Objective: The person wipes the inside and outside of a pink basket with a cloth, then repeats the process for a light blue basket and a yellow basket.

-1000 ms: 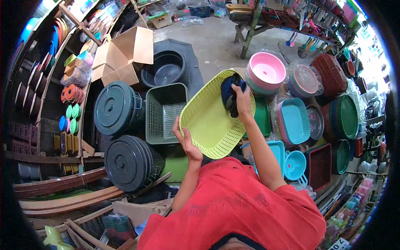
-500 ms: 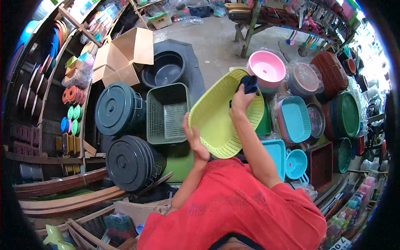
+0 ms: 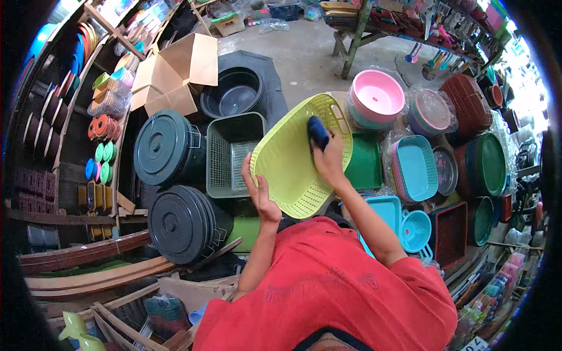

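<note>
A yellow-green plastic basket with perforated sides is tilted in front of my red shirt. My left hand grips its left rim, the thumb on the inner side and the other fingers around the edge. Inside the basket, toward its right side, my right hand holds a bunched dark blue cloth against the surface. The cloth hides part of the right fingers.
A grey-green crate and lidded dark bins stand to the left, with an open cardboard box behind. Pink tubs, a green tray and light blue baskets are on the right.
My right hand has moved with the cloth from the basket's far right rim down and left into its inside. The basket has shifted slightly left, uncovering more of the green tray.
</note>
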### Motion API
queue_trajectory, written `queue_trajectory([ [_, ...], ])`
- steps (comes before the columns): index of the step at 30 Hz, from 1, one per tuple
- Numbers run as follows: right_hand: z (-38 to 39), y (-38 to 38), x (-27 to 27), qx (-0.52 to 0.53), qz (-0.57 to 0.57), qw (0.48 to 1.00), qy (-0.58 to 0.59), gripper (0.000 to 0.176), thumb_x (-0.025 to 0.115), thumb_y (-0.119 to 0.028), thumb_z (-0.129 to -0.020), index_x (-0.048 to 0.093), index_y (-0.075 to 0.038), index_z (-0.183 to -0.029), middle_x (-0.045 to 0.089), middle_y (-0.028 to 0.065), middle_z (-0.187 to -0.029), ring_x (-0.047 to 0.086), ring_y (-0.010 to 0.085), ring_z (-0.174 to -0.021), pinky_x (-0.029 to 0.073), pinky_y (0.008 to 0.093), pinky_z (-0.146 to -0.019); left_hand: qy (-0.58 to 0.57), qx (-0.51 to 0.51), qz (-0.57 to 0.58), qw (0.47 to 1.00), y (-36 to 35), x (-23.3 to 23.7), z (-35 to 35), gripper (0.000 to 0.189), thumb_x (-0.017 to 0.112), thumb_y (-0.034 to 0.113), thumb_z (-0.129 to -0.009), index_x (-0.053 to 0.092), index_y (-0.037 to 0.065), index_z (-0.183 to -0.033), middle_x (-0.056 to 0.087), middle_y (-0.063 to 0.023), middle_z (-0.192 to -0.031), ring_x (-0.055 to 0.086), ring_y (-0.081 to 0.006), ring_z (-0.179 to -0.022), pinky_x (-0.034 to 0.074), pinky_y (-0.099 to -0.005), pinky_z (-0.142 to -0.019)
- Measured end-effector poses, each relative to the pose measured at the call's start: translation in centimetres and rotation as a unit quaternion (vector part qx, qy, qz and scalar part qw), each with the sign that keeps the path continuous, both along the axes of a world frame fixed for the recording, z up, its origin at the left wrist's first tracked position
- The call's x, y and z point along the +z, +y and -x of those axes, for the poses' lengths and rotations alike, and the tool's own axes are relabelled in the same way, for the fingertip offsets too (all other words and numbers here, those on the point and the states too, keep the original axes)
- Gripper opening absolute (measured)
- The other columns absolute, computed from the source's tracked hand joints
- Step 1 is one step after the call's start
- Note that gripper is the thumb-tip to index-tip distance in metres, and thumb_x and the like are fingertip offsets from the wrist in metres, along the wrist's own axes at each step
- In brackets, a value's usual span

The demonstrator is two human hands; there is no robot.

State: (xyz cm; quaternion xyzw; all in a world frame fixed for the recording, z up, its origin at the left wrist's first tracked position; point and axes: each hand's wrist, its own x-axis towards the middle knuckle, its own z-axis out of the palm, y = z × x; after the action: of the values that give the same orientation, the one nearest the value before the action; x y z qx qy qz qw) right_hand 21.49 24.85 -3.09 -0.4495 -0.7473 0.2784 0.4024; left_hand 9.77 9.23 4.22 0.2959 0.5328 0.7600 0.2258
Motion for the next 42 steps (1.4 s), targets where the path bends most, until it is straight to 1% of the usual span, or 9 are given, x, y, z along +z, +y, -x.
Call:
queue_trajectory([
  [9, -0.3, -9.4, 5.1, 0.410, 0.014, 0.911, 0.029, 0.058, 0.065, -0.006, -0.077, 0.064, -0.006, -0.135, 0.064, 0.0221, -0.124, 0.059, 0.0418, -0.116, 0.047, 0.0503, -0.101, -0.080, 0.090, -0.014, 0.993, 0.4, -0.3, 3.3, 0.060, 0.045, 0.042, -0.113, 0.035, 0.004, -0.158, 0.048, -0.0171, -0.153, 0.052, -0.0286, -0.137, 0.038, -0.0416, -0.117],
  [19, -2.5, -7.2, 6.7, 0.543, 0.068, 0.834, -0.069, 0.039, 0.080, -0.027, -0.085, 0.068, -0.004, -0.114, 0.070, 0.0222, -0.088, 0.068, 0.0419, -0.084, 0.053, 0.0478, -0.076, -0.303, -0.063, 0.039, 0.950, -1.1, -4.4, 5.5, 0.045, 0.046, 0.032, -0.112, 0.045, 0.009, -0.151, 0.057, -0.0136, -0.142, 0.057, -0.0252, -0.131, 0.044, -0.0409, -0.113],
  [23, -3.7, -2.9, 10.1, 0.568, 0.185, 0.800, -0.055, 0.041, 0.083, -0.025, -0.080, 0.070, 0.000, -0.109, 0.073, 0.0150, -0.085, 0.069, 0.0222, -0.077, 0.055, 0.0391, -0.075, -0.156, -0.066, 0.123, 0.978, -2.4, -4.8, 6.8, 0.050, 0.051, 0.035, -0.107, 0.049, 0.010, -0.150, 0.052, -0.0123, -0.148, 0.049, -0.0265, -0.140, 0.036, -0.0404, -0.119],
  [25, -4.3, -0.4, 10.9, 0.573, 0.249, 0.781, 0.000, 0.042, 0.086, -0.021, -0.078, 0.072, 0.002, -0.110, 0.075, 0.0074, -0.088, 0.065, 0.0132, -0.081, 0.056, 0.0333, -0.080, 0.256, -0.044, 0.197, 0.946, -3.0, -2.8, 7.9, 0.044, 0.059, 0.039, -0.104, 0.064, 0.006, -0.132, 0.050, -0.0152, -0.149, 0.043, -0.0309, -0.143, 0.030, -0.0420, -0.122],
  [26, -4.9, 1.4, 11.0, 0.563, 0.353, 0.745, -0.060, 0.049, 0.090, -0.019, -0.076, 0.071, 0.002, -0.116, 0.076, 0.0041, -0.096, 0.065, 0.0105, -0.090, 0.056, 0.0309, -0.086, 0.254, -0.077, 0.150, 0.952, -3.0, -2.7, 8.6, 0.036, 0.068, 0.038, -0.100, 0.070, 0.003, -0.109, 0.064, -0.0136, -0.130, 0.056, -0.0259, -0.127, 0.040, -0.0395, -0.112],
  [30, -6.0, 4.2, 11.3, 0.450, 0.350, 0.820, 0.050, 0.061, 0.091, -0.012, -0.078, 0.065, -0.002, -0.132, 0.073, 0.0046, -0.118, 0.066, 0.0124, -0.105, 0.055, 0.0335, -0.095, 0.135, -0.243, 0.249, 0.928, -4.5, -0.5, 9.8, 0.023, 0.080, 0.022, -0.092, 0.070, 0.002, -0.085, 0.070, -0.0016, -0.079, 0.064, -0.0106, -0.081, 0.050, -0.0290, -0.076],
  [35, -4.9, 6.5, 11.5, 0.176, 0.317, 0.865, 0.347, 0.038, 0.077, -0.017, -0.095, 0.069, -0.002, -0.129, 0.074, 0.0038, -0.115, 0.070, 0.0162, -0.104, 0.056, 0.0342, -0.093, 0.108, -0.280, 0.146, 0.943, -3.9, 0.5, 7.8, 0.033, 0.077, 0.022, -0.096, 0.065, 0.001, -0.073, 0.062, 0.0015, -0.070, 0.055, -0.0053, -0.071, 0.045, -0.0274, -0.064],
  [40, -3.9, 5.8, 9.7, 0.121, 0.178, 0.973, 0.082, 0.028, 0.070, -0.007, -0.094, 0.069, 0.001, -0.121, 0.074, 0.0071, -0.101, 0.066, 0.0169, -0.093, 0.052, 0.0321, -0.088, 0.155, -0.144, 0.195, 0.958, -3.5, 0.6, 5.2, 0.046, 0.068, 0.023, -0.105, 0.052, 0.002, -0.068, 0.046, 0.0051, -0.064, 0.039, -0.0027, -0.066, 0.032, -0.0291, -0.054],
  [42, -3.1, 3.3, 12.0, 0.197, 0.027, 0.979, 0.044, 0.053, 0.064, 0.004, -0.080, 0.063, 0.000, -0.133, 0.069, 0.0208, -0.117, 0.066, 0.0351, -0.112, 0.048, 0.0402, -0.104, 0.132, -0.088, 0.164, 0.974, -3.1, -0.1, 3.9, 0.045, 0.065, 0.026, -0.108, 0.049, 0.003, -0.072, 0.044, 0.0054, -0.067, 0.038, -0.0037, -0.069, 0.031, -0.0281, -0.057],
])
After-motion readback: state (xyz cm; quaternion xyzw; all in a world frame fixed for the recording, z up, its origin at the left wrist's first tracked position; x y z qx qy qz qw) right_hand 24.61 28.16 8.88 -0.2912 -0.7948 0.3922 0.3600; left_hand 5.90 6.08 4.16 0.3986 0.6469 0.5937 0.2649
